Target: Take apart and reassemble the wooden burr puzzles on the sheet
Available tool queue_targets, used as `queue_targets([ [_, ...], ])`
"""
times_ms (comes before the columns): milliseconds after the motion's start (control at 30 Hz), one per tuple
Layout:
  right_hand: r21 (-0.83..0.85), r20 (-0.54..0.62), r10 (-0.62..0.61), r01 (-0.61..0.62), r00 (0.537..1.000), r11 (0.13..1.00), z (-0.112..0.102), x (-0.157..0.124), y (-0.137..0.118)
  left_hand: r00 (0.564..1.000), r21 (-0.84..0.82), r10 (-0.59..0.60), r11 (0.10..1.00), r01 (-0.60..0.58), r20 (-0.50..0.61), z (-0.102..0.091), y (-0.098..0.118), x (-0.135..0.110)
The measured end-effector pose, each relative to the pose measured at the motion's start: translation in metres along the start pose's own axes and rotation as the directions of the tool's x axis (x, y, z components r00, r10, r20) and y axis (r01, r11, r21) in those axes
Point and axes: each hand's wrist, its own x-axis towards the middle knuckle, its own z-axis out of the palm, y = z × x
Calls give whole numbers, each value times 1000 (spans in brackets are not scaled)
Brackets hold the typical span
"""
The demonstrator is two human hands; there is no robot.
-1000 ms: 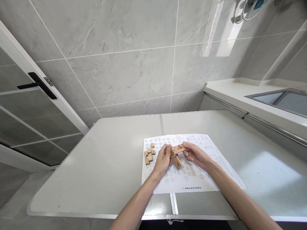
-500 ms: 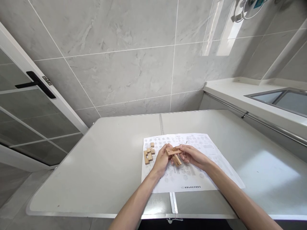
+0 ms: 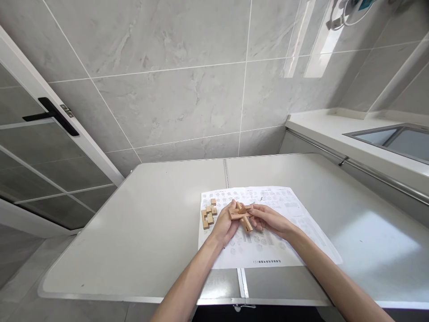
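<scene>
Several notched wooden puzzle pieces, fitted crosswise into a wooden burr puzzle, are held above a printed sheet. My left hand is closed on the left end of this assembly. From the right, my right hand pinches the other side, its fingertips partly hidden behind the wood. One bar of the assembly points down toward me and carries a dark mark. Left of my left hand, loose notched wooden pieces lie on the sheet's left edge.
The sheet lies across the seam of a light folding table. A tiled wall rises behind. To the left is a glazed door with a black handle; to the right, a white counter with a metal rail.
The crossed wooden pieces have turned slightly in my hands, and a bar end now shows at the top between them. My left hand has opened a little around the wood.
</scene>
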Motion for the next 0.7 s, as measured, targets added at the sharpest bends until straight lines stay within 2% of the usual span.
queue_targets([
  [233,-14,56,-15,16,998,1000,3,-3,-5,998,-39,-22,999,25,66,3,4,-2],
  [533,-117,136,-53,69,989,991,6,-6,-9,997,70,-52,996,56,-51,-2,7,-4],
  [700,-126,184,-38,62,982,990,7,-8,-9,998,69,-59,996,60,-22,-1,8,-4],
])
